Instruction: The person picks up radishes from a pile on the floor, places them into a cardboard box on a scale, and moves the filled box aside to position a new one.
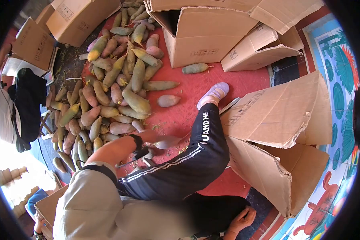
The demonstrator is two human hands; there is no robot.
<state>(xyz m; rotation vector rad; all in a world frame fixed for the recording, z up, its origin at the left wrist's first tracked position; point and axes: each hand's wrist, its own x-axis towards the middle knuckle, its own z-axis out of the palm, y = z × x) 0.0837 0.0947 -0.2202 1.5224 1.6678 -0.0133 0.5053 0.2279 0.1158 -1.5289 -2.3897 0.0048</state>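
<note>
Starting at the far left, closed cardboard boxes (82, 18) lie at the edge of a red floor mat (180, 104). Beside them spreads a big pile of fruits (116, 80), long and pointed, green, yellow and purplish. Just right of the pile's lower end, the person's left hand (149, 139), a black band on its wrist, is clenched around one purplish fruit (167, 141) held low over the mat. Next comes an outstretched leg in black track pants (196, 156), ending in a pale shoe (214, 94). Torn boxes (280, 112) stand further right. At bottom right, the right hand (242, 219) rests released on dark fabric.
</note>
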